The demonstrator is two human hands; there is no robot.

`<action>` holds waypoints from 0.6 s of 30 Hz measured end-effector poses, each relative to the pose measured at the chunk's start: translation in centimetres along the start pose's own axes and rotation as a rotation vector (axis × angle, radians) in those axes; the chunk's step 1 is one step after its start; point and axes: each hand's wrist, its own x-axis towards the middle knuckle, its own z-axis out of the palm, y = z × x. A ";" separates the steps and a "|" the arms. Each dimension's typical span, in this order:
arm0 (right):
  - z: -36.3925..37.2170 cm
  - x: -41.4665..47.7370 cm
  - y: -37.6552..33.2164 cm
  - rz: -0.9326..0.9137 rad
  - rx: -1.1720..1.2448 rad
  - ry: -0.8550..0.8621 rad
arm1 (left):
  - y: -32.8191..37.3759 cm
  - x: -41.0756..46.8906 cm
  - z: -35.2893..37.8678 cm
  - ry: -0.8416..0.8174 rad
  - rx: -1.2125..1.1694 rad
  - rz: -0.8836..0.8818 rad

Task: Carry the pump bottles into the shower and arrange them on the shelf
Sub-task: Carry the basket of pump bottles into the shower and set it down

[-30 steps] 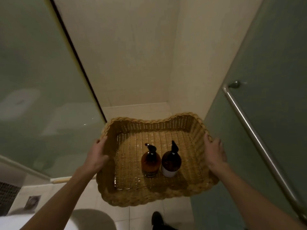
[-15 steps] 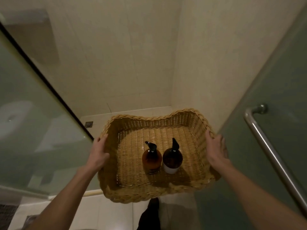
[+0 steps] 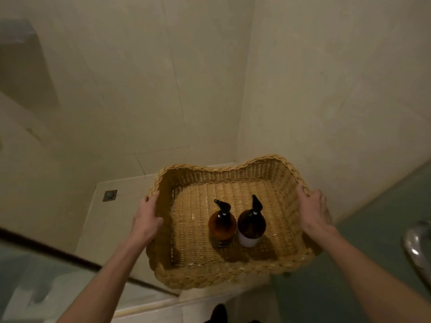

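I grip the basket [image 3: 233,273] with my left hand [image 3: 147,217] clamped on its 9 o'clock rim and my right hand [image 3: 313,212] on its 3 o'clock rim. Two bottles [image 3: 236,223] stand upright, touching, mid-basket. This looks like the carrying step, at the shower threshold. No shelf shows; next I must find it.

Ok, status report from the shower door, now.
Left hand and right hand both gripping wicker basket sides. Two pump bottles upright, touching, in basket. Shelf not identifiable. Path ahead clear; glass door close right.
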 end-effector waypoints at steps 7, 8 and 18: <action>-0.3 4.9 -3.7 -0.023 0.009 0.064 | 1.6 6.5 -0.2 0.055 0.029 -0.016; -0.2 5.4 -4.1 -0.068 -0.056 0.063 | 1.6 7.2 -0.4 0.060 0.041 -0.015; 1.0 11.5 -9.1 -0.272 -0.350 0.001 | 0.5 12.6 -0.8 0.068 0.016 -0.082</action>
